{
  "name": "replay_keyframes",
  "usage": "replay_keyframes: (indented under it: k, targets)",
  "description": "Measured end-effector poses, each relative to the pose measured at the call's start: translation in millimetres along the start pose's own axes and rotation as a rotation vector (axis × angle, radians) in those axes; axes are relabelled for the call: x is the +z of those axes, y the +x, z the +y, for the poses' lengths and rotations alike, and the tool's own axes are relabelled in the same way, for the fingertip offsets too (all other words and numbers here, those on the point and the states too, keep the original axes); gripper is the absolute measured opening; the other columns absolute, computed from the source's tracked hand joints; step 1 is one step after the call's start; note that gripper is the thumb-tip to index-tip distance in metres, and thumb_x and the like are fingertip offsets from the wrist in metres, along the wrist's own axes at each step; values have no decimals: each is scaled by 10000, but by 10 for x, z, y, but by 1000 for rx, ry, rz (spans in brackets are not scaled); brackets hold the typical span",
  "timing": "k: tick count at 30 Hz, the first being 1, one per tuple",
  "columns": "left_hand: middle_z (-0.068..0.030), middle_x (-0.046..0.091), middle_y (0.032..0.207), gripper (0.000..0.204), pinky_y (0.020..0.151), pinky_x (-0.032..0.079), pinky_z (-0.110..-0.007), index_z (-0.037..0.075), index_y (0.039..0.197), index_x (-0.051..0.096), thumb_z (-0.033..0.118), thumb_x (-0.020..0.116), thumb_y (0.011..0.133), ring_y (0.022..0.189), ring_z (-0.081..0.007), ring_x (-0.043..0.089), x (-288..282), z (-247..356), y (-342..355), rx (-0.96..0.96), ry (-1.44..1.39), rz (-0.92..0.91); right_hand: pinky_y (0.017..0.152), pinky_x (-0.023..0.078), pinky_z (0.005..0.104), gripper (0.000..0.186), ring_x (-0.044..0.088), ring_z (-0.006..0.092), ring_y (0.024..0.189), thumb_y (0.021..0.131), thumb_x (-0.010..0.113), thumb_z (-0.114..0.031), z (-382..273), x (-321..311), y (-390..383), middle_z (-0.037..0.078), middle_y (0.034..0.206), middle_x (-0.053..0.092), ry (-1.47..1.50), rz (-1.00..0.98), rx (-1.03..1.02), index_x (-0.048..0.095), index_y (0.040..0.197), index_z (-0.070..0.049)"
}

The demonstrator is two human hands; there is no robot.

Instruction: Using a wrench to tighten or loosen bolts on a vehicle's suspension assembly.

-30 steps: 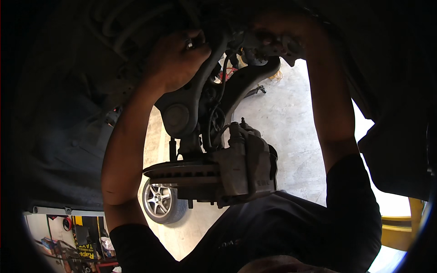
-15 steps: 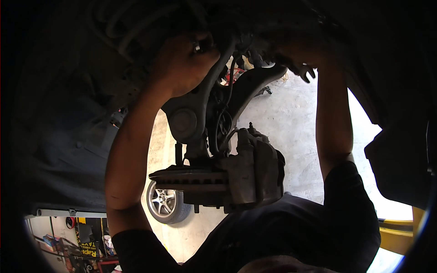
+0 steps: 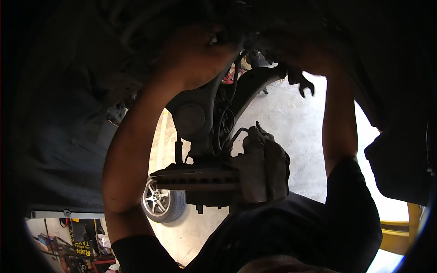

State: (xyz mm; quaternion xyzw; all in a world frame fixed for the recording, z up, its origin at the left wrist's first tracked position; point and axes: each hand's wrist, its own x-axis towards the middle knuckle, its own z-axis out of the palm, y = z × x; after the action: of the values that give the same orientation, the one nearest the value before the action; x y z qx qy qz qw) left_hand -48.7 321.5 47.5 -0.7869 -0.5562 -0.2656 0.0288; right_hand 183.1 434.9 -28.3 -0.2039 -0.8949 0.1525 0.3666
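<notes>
Both my arms reach up into the dark wheel arch. My left hand is curled closed beside the top of the steering knuckle; a small shiny bit shows at its fingers, but what they grip is hidden in shadow. My right hand is closed around an open-end wrench, whose forked jaw sticks out below the hand against the bright floor. Its fingers are mostly lost in the dark. Below both hands hang the brake disc and the brake caliper. A curved suspension arm runs up toward my right hand.
A wheel with a silver spoked rim is on the concrete floor below. A yellow post stands at the lower right. Shelving with boxes and tools is at the lower left. Dark wheel-arch panels close in on both sides.
My left hand has shifted slightly right and inward, deeper into shadow. The wrench jaw has dropped a little and turned. The brake assembly appears slightly more to the right.
</notes>
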Motion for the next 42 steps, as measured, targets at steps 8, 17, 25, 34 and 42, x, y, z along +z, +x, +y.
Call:
replay_keyframes:
  k: [8,17,25,34,42]
  targets:
    - [-134,612,976,376,802,447,-310,20,1089,572,230,596,778,899,-234,592,-33,100,-19,13,58,-5,700,501,350,492,616,246,823,799,591,-83,-171,287,-339,194,1039,585,191,208,535,429,1258,-14]
    - [-157,608,978,366,799,452,-321,23,1075,575,237,593,779,894,-262,596,-37,79,-29,-36,102,2,373,361,225,200,467,84,422,888,525,-216,-221,251,-86,23,596,538,459,134,626,590,916,-29]
    - [-141,603,825,286,713,449,-319,15,965,579,226,582,772,758,-234,583,-8,-7,20,2,52,-16,482,472,256,214,583,121,586,891,515,-198,-247,-83,52,75,766,623,437,-107,457,595,1006,-35]
    - [-199,628,844,413,722,471,-373,33,987,613,366,533,758,802,-314,618,17,-85,39,142,105,103,758,470,425,279,561,376,958,884,512,-169,672,1255,-72,203,1034,586,-135,493,347,498,1129,-38]
    - [-182,615,736,344,696,469,-376,31,899,609,330,544,741,737,-304,619,-11,23,0,-11,107,5,729,454,414,269,570,389,850,898,474,-148,470,1172,-198,220,909,588,167,681,275,494,1109,18]
